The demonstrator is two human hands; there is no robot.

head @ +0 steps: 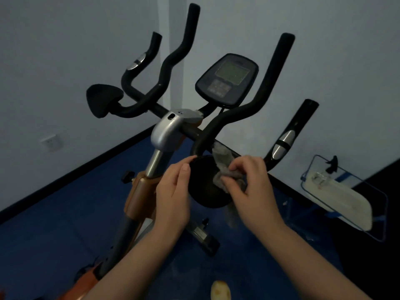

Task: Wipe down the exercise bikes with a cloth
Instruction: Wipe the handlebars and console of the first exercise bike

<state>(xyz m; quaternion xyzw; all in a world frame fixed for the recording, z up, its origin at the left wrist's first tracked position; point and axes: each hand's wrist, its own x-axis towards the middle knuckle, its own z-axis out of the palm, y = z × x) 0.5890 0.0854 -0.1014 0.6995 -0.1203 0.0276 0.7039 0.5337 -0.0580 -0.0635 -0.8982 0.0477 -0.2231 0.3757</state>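
My left hand [173,191] grips the rim of the round black elbow pad [205,182] on the exercise bike [166,131], thumb on its upper left edge and fingers curled behind it. My right hand [246,187] pinches the grey cloth [225,169] against the pad's right side, fingertips bent into the bunched fabric. The cloth runs in a long strip: its upper end climbs toward 12 o'clock, touching the curved black handlebar [218,126], and its loose tail hangs toward 6 o'clock below the pad. So its long axis is nearly vertical in my view, tilted slightly to 11. The handlebar's prongs point up toward 12 and 1 o'clock against the pale wall [65,50]. The console [227,79] sits at 12 o'clock from my hands, its screen facing me. At 3 o'clock, well apart, a flat mop head [337,198] lies on the dark blue floor [65,224], its length running from 10 to 4 o'clock.
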